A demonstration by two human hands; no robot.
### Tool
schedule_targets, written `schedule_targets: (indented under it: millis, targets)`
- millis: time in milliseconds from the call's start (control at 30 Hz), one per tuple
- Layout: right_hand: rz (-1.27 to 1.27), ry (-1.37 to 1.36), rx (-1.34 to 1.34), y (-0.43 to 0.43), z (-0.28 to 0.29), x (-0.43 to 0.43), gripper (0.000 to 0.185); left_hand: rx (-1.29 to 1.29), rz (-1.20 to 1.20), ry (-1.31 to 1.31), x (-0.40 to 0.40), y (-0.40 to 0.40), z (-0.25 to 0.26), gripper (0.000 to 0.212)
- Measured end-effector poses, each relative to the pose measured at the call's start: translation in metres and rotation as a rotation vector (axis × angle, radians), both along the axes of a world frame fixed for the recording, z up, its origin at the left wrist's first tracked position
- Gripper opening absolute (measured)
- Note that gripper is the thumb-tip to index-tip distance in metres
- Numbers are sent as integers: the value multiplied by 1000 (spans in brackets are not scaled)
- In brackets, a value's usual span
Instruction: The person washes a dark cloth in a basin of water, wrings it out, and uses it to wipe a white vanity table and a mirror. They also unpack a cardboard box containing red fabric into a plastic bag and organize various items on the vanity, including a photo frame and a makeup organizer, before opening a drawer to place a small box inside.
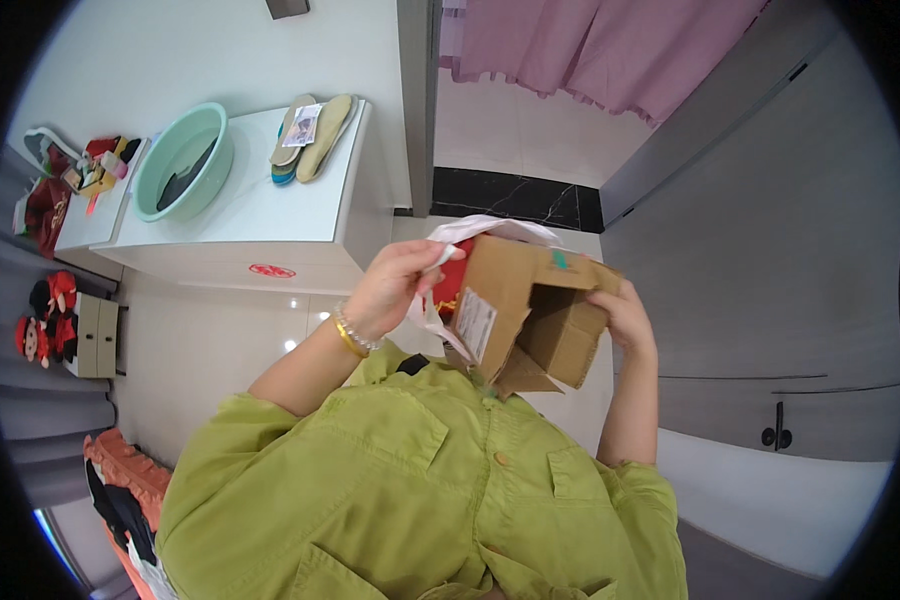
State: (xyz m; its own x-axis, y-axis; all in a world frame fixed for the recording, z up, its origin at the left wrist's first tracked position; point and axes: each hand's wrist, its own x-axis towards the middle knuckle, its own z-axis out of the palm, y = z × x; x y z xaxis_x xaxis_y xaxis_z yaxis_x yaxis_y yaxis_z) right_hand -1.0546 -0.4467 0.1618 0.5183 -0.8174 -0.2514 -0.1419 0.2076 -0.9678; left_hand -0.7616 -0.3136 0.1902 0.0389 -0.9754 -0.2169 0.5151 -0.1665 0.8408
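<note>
My right hand (624,316) grips the side of an open cardboard box (501,274), held in front of my body. The part of its inside that shows is bare, and its flaps stand loose. On one side the box bears a white label (476,322) with print and, higher up, a piece of green tape (559,259). Between thumb and fingers, my left hand (403,277) pinches the edge of a white plastic bag (495,225). Inside this bag, against the box, is something red (452,281) that I cannot make out fully.
To the left stands a white cabinet (270,217) bearing a green basin (221,165) with a dark item inside, and several insoles (322,139). Dolls in red (60,322) sit by a small drawer unit (94,337). A grey door (757,262) is on the right; a pink curtain (562,45) hangs ahead.
</note>
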Motion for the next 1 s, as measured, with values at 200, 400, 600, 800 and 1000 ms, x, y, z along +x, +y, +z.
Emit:
schedule_targets:
  millis: [200, 400, 600, 800, 1000]
  targets:
    - [202, 540, -419, 4, 5, 26, 29, -1, -44, -147, -39, -23, 1, 22]
    - [219, 817, -549, 11, -12, 51, 26, 23, -155, -194, -50, -29, -5, 22]
    - [280, 383, -606, -23, -33, 76, 41, 42, -96, -458, -31, -45, -43, 31]
    - [-33, 216, 110, -71, -115, 119, 58, 402, 82, -266, 26, -68, -116, 36]
    - [-84, 175, 286, -121, -187, 161, 42, 672, 102, -103, 78, -100, -181, 47]
